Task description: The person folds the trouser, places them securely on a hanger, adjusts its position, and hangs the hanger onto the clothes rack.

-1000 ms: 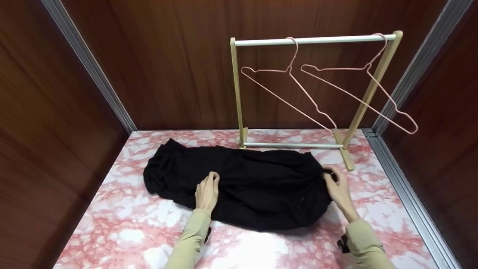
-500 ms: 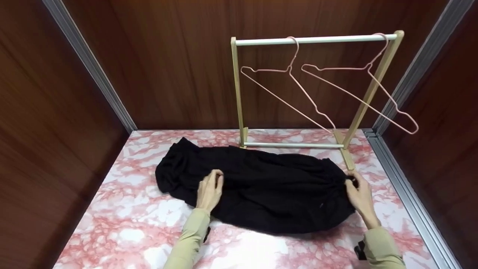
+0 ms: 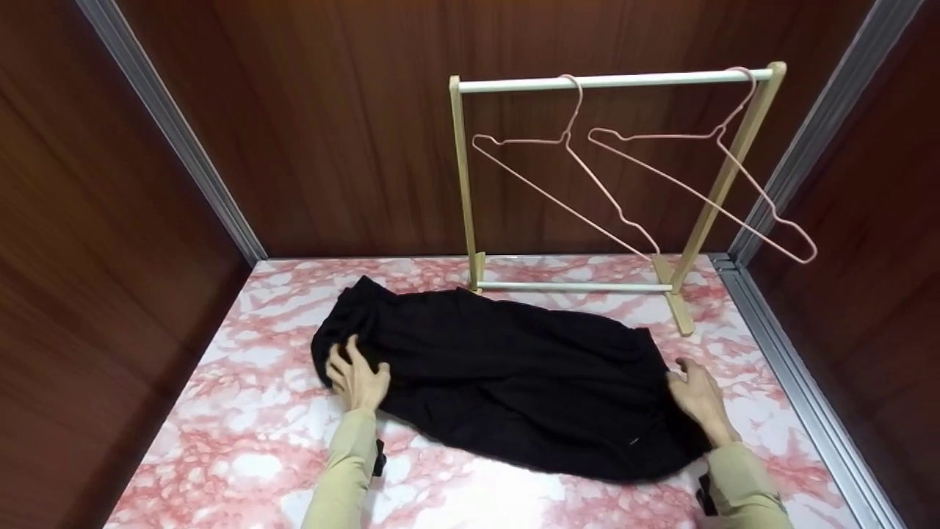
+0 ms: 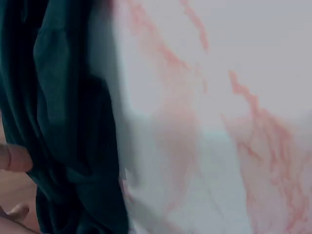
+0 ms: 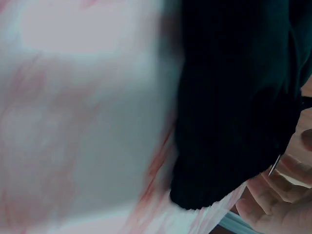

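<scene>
A black cloth garment (image 3: 514, 360) lies stretched across the table from left to right, with a tiny pale mark near its lower right end. Over its bunched left end, my left hand (image 3: 360, 378) has its fingers spread. The left wrist view shows a fingertip (image 4: 17, 158) at the folds of the dark cloth (image 4: 63, 102). My right hand (image 3: 698, 404) is at the garment's right end, fingers loosely bent. In the right wrist view those fingers (image 5: 265, 195) are beside the gathered hem (image 5: 195, 195), and a thin shiny strip crosses one of them.
Behind the garment stands a wooden rack (image 3: 461, 184) with a white top rail (image 3: 661, 80). Two pink hangers (image 3: 598, 184) hang from it. Brown wood panels (image 3: 352, 147) enclose the red-and-white marbled table (image 3: 242, 433) at the back and both sides.
The garment's right end was pulled rightward, and the whole garment shifted with it. My right hand has loosened from the hem. My left hand has moved left and spread its fingers.
</scene>
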`<state>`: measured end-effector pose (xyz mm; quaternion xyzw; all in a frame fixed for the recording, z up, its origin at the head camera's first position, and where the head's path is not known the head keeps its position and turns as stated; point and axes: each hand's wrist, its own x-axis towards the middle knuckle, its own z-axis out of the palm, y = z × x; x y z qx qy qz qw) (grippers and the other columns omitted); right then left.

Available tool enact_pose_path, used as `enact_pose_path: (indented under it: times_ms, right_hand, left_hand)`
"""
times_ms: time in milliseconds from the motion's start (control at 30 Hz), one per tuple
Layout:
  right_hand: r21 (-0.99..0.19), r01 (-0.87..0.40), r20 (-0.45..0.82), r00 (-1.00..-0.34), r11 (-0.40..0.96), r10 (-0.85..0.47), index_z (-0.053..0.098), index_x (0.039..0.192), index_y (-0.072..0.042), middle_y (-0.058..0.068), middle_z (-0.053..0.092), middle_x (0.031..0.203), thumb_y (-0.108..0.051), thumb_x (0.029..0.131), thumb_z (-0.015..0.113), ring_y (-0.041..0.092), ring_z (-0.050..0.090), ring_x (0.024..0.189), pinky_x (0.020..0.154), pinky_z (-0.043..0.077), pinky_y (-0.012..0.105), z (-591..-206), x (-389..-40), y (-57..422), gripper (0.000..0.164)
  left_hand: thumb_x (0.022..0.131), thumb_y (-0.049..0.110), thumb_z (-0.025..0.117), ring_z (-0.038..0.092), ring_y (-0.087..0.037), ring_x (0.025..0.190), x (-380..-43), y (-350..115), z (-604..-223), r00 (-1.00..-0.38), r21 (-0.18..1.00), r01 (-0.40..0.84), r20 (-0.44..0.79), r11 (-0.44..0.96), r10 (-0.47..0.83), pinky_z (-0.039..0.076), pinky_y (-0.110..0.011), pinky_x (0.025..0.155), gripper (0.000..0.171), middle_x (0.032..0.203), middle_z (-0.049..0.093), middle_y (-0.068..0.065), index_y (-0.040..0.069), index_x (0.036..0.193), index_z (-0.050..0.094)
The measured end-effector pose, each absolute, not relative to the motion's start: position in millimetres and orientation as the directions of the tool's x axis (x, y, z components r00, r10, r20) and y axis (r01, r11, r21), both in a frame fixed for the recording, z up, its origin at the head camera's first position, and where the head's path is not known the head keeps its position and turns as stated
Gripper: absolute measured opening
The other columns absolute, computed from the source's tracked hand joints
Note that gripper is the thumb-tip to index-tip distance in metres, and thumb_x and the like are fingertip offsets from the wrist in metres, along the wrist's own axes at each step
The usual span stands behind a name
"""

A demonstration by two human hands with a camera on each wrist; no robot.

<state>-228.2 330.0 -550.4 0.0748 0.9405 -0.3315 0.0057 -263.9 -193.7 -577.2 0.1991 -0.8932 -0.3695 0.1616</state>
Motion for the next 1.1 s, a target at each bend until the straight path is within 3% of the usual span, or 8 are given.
enact_pose_path:
  times_ms: [100, 200, 300, 400, 533, 767, 933, 1100]
  right_hand:
    - [-0.649, 0.17, -0.113, -0.985, 0.742, 0.127, 0.032, 0.146, 0.017, 0.044, 0.04, 0.143, -0.025, 0.103, 0.046, 0.058, 0.039, 0.135, 0.115, 0.034, 0.063, -551.8, -236.7, 323.9, 0.062]
    - [-0.632, 0.209, -0.171, -0.977, 0.746, 0.128, 0.023, 0.149, 0.018, 0.046, 0.034, 0.146, -0.032, 0.102, 0.049, 0.062, 0.033, 0.136, 0.115, 0.031, 0.066, -553.6, -243.4, 319.1, 0.073]
    - [-0.601, 0.226, -0.193, -0.972, 0.766, 0.135, 0.024, 0.147, 0.02, 0.047, 0.035, 0.145, -0.038, 0.099, 0.055, 0.068, 0.03, 0.132, 0.114, 0.026, 0.07, -555.7, -247.5, 315.9, 0.081]
    - [-0.578, 0.25, -0.209, -0.966, 0.777, 0.155, 0.035, 0.138, 0.019, 0.048, 0.041, 0.136, -0.046, 0.094, 0.062, 0.068, 0.032, 0.122, 0.107, 0.026, 0.073, -557.7, -249.2, 313.6, 0.083]
    - [-0.577, 0.294, -0.259, -0.951, 0.762, 0.17, 0.043, 0.128, 0.015, 0.044, 0.046, 0.132, -0.047, 0.089, 0.068, 0.065, 0.034, 0.12, 0.104, 0.028, 0.071, -560.4, -249.6, 310.6, 0.078]
    - [-0.648, 0.209, -0.148, -0.978, 0.733, 0.148, 0.043, 0.138, 0.017, 0.043, 0.045, 0.14, -0.027, 0.093, 0.064, 0.058, 0.045, 0.13, 0.109, 0.039, 0.063, -565.6, -253.2, 304.9, 0.066]
    - [-0.663, 0.196, -0.083, -0.978, 0.722, 0.19, 0.041, 0.144, 0.007, 0.039, 0.044, 0.144, -0.028, 0.099, 0.057, 0.057, 0.043, 0.132, 0.106, 0.039, 0.067, -562.8, -251.8, 304.6, 0.06]
    - [-0.735, 0.15, 0.017, -0.971, 0.662, 0.239, 0.045, 0.143, 0.003, 0.035, 0.048, 0.144, -0.023, 0.1, 0.057, 0.053, 0.044, 0.135, 0.112, 0.036, 0.064, -551.3, -248.4, 308.4, 0.052]
  left_hand:
    - [0.084, 0.021, 0.072, -0.004, -0.051, 0.153, -267.6, -202.3, -575.2, -0.874, 0.745, -0.275, 0.07, 0.608, -0.481, 0.012, -0.07, 0.121, 0.096, 0.167, -0.003, -0.023, 0.016, 0.16, 0.013]
    - [0.084, 0.025, 0.074, -0.007, -0.053, 0.153, -271.9, -209.2, -571.4, -0.887, 0.758, -0.296, 0.007, 0.581, -0.462, 0.005, -0.068, 0.123, 0.108, 0.168, -0.005, -0.025, 0.016, 0.162, 0.0]
    - [0.086, 0.03, 0.073, 0.009, -0.055, 0.151, -275.0, -214.9, -568.6, -0.896, 0.742, -0.341, -0.071, 0.577, -0.438, 0.011, -0.063, 0.125, 0.111, 0.166, 0.012, -0.028, 0.015, 0.161, -0.006]
    - [0.089, 0.033, 0.07, 0.027, -0.055, 0.145, -275.3, -220.1, -568.4, -0.899, 0.693, -0.394, -0.153, 0.604, -0.41, 0.021, -0.061, 0.122, 0.108, 0.161, 0.03, -0.028, 0.012, 0.161, -0.009]
    - [0.091, 0.034, 0.069, 0.04, -0.054, 0.139, -271.1, -225.5, -572.6, -0.9, 0.604, -0.429, -0.226, 0.671, -0.372, 0.03, -0.064, 0.116, 0.1, 0.152, 0.042, -0.031, 0.008, 0.16, 0.001]
    - [0.094, 0.034, 0.066, 0.05, -0.051, 0.132, -263.0, -231.9, -579.2, -0.895, 0.532, -0.442, -0.211, 0.722, -0.393, 0.034, -0.065, 0.111, 0.067, 0.143, 0.05, -0.035, 0.007, 0.149, 0.038]
    - [0.099, 0.029, 0.057, 0.052, -0.054, 0.128, -256.7, -239.0, -578.3, -0.884, 0.514, -0.462, -0.202, 0.723, -0.422, 0.04, -0.065, 0.106, 0.057, 0.141, 0.051, -0.036, 0.004, 0.148, 0.042]
    - [0.101, 0.041, 0.043, 0.049, -0.057, 0.128, -251.1, -244.1, -569.4, -0.856, 0.587, -0.478, -0.143, 0.654, -0.497, 0.038, -0.067, 0.106, 0.061, 0.144, 0.049, -0.035, 0.005, 0.151, 0.038]
